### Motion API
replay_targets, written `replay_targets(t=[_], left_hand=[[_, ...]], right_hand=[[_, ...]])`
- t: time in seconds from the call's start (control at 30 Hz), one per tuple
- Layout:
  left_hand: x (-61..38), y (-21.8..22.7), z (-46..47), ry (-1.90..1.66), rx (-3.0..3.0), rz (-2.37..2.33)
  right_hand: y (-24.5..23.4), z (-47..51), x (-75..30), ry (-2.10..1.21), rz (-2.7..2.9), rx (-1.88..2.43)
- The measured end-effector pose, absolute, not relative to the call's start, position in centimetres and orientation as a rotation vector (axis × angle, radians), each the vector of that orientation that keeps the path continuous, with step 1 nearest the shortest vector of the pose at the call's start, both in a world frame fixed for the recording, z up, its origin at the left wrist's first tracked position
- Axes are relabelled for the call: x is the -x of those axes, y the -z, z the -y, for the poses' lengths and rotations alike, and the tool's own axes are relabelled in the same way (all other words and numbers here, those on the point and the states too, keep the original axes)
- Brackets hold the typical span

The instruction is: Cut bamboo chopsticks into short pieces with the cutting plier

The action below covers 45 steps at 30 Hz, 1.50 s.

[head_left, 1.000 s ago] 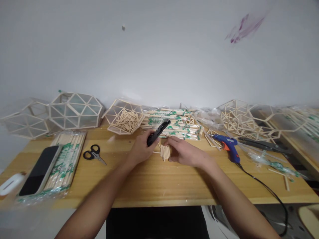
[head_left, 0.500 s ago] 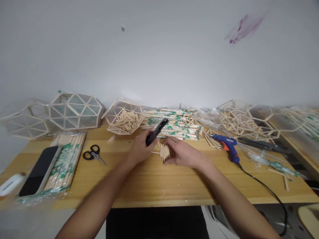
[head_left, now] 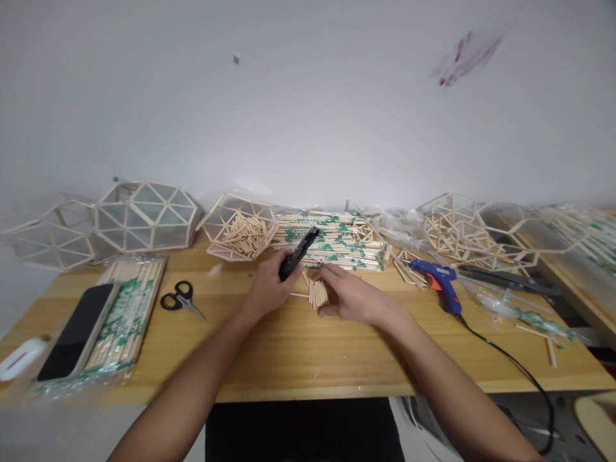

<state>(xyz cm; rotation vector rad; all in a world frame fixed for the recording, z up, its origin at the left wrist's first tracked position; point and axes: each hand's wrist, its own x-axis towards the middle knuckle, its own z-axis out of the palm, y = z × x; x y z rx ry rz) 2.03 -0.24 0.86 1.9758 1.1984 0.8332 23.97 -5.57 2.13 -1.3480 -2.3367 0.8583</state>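
My left hand (head_left: 270, 282) is closed around a long black hand tool (head_left: 299, 252), which tilts up and away to the right. Its exact kind I cannot make out. Just right of it, my right hand (head_left: 353, 295) curls its thumb and fingers around the two ends of a row of short wooden sticks (head_left: 317, 294) lying side by side on the wooden table (head_left: 289, 359). One loose stick (head_left: 299, 295) pokes out to the left of that row. Beyond both hands lie plastic packs of chopsticks (head_left: 332, 237) with green print.
At the back left stand lattice stick frames (head_left: 147, 218) and a lattice bowl (head_left: 235, 256) heaped with short sticks. Scissors (head_left: 183, 299), a phone (head_left: 77, 330) and a white case (head_left: 23, 358) lie left. A blue glue gun (head_left: 440, 279) with its cord lies right, near another lattice frame (head_left: 455, 212).
My left hand and the black tool have shifted slightly left and down. The right hand stays around the short sticks.
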Motion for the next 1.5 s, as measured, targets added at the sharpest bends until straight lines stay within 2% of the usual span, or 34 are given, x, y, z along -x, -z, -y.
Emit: replay_targets(t=[0.37, 0.53, 0.87, 1.2, 1.5], left_hand=[[-1.9, -0.3, -0.1, -1.003, -1.845, -1.187], [-1.9, -0.4, 0.0, -0.983, -1.862, -1.193], [-2.0, -0.4, 0.0, -0.974, -1.877, -1.197], [-1.6, 0.1, -0.7, -0.974, -1.728, -1.200], [-1.7, -0.1, -0.5, -0.946, -1.813, -1.418]], right_hand=[[-1.9, 5.7, -23.8, -0.772, 2.344, 1.314], [-1.0, 5.6, -23.1, -0.592, 2.383, 1.247], [-1.0, 5.6, -22.8, -0.537, 2.388, 1.216], [-0.7, 5.2, -23.1, -0.459, 2.054, 1.294], [-0.2, 4.8, -23.4, -0.391, 1.948, 1.314]])
